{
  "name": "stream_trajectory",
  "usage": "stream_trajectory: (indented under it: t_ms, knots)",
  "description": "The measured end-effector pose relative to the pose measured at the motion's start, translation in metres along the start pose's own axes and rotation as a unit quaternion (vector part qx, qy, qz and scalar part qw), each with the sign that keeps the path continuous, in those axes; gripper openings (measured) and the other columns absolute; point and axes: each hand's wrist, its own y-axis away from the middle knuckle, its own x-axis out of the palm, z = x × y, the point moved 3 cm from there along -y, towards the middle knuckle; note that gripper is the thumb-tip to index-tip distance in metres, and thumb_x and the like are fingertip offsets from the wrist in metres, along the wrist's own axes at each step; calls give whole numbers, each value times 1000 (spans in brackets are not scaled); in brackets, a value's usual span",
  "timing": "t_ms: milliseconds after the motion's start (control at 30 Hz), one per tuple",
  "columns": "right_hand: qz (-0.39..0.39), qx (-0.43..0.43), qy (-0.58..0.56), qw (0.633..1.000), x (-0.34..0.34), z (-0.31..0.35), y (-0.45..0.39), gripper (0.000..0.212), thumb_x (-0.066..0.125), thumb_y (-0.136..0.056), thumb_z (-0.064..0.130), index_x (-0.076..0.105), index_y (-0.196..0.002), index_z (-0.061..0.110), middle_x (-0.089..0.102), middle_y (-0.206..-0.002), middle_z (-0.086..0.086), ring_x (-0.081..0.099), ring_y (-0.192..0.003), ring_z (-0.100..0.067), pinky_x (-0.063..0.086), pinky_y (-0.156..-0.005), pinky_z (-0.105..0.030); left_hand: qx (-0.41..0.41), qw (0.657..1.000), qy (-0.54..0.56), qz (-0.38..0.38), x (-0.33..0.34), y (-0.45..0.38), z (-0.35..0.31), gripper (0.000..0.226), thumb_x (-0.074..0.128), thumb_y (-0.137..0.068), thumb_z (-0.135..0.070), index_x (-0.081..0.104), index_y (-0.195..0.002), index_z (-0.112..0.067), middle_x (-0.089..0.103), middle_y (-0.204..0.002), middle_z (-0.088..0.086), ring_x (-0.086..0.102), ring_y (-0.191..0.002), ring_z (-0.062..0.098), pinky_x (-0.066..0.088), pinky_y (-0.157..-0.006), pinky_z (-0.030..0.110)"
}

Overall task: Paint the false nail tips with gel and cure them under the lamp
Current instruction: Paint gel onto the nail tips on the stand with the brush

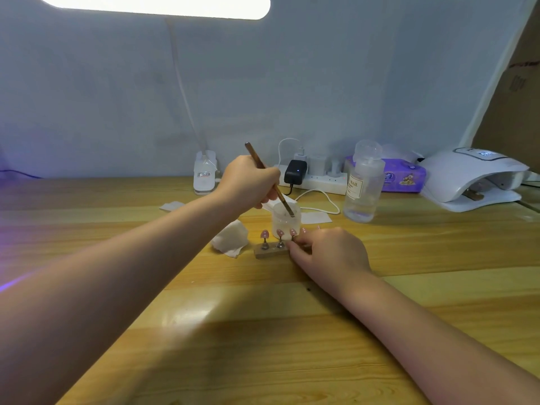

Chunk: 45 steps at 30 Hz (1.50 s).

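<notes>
My left hand (248,182) grips a brown brush (267,175) whose tip dips into a small translucent white jar (285,222). In front of the jar a wooden holder strip (270,252) carries pink false nail tips (265,234) with white dots on metal stands. My right hand (330,252) rests on the table and pinches the right end of the holder, hiding part of it and some tips. The white curing lamp (473,179) stands at the far right with something brown inside its opening.
A crumpled tissue (230,238) lies left of the holder. A clear pump bottle (363,185), a purple wipes pack (404,176), a power strip (318,179) with adapters and a white cable, and a desk lamp base (205,173) line the back of the wooden table (263,331).
</notes>
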Motion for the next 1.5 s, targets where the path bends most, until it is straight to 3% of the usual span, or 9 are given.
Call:
stream_trajectory:
  t_ms: [100, 500, 633, 800, 1000, 1133, 1267, 1400, 1500]
  knots:
    - [1, 13, -20, 1000, 2, -1, -1, 38, 41, -95, 53, 72, -104, 32, 71, -93, 6, 63, -89, -19, 45, -59, -27, -55, 995, 83, -17, -4, 2, 2, 17, 55, -86, -9, 62, -72, -6, 60, -56, 5, 49, -42, 11, 39, -38, 17]
    - [2, 1, -27, 1000, -2, 3, 0, 34, 44, -96, 45, 71, -94, 26, 68, -84, 4, 60, -80, -20, 27, -48, -25, -121, 978, 164, -37, -10, 6, 7, 15, 55, -87, -5, 62, -73, -2, 57, -56, 8, 45, -36, 10, 36, -37, 17]
    - [-5, -2, -42, 999, -4, 4, 2, 31, 44, -96, 43, 71, -99, 27, 69, -86, 5, 61, -82, -19, 32, -52, -26, -120, 979, 165, -13, -6, 8, 9, 16, 55, -88, -5, 61, -73, -3, 59, -56, 8, 47, -38, 10, 37, -36, 16]
    - [-40, -11, -87, 995, -9, 4, 6, 24, 53, -92, 42, 72, -96, 28, 64, -72, 7, 59, -74, -17, 34, -54, -26, -131, 946, 294, -31, -16, 11, 16, 14, 53, -90, -5, 62, -80, -3, 57, -45, 1, 49, -34, 7, 40, -37, 16]
    - [-94, -2, -263, 960, -14, 6, 9, 4, 70, -82, 24, 72, -81, 22, 64, -68, 13, 59, -65, -6, 52, -63, -32, -8, 938, 335, -85, -36, 46, 30, 10, 65, -89, -7, 67, -80, -6, 69, -61, 5, 64, -52, 11, 53, -51, 22]
    - [-110, -1, -330, 938, -12, 5, 8, 5, 71, -82, 19, 72, -77, 21, 67, -69, 12, 58, -59, -6, 50, -57, -24, 89, 941, 306, -113, -43, 83, 41, 13, 65, -89, -7, 68, -77, -11, 70, -66, 9, 65, -56, 18, 55, -54, 27]
    - [-111, 4, -368, 923, -9, 3, 8, 11, 73, -82, 22, 71, -75, 30, 62, -59, 21, 52, -52, -4, 41, -52, -13, 148, 940, 293, -90, -33, 110, 48, 12, 58, -89, -9, 70, -89, -12, 73, -77, 11, 71, -69, 22, 58, -57, 29]
    - [-102, 2, -393, 914, -8, 3, 8, 18, 73, -83, 24, 69, -79, 41, 67, -66, 17, 57, -52, -7, 47, -52, -20, 175, 947, 265, -53, -22, 119, 55, 14, 61, -92, -4, 72, -97, -9, 73, -87, 12, 72, -84, 22, 59, -63, 31]
    - [-93, -1, -397, 913, -9, 4, 9, 21, 72, -85, 24, 67, -82, 44, 68, -70, 11, 60, -50, -7, 50, -51, -20, 185, 953, 238, -42, -16, 121, 60, 15, 70, -85, -18, 70, -97, -9, 73, -86, 11, 72, -81, 20, 58, -63, 30]
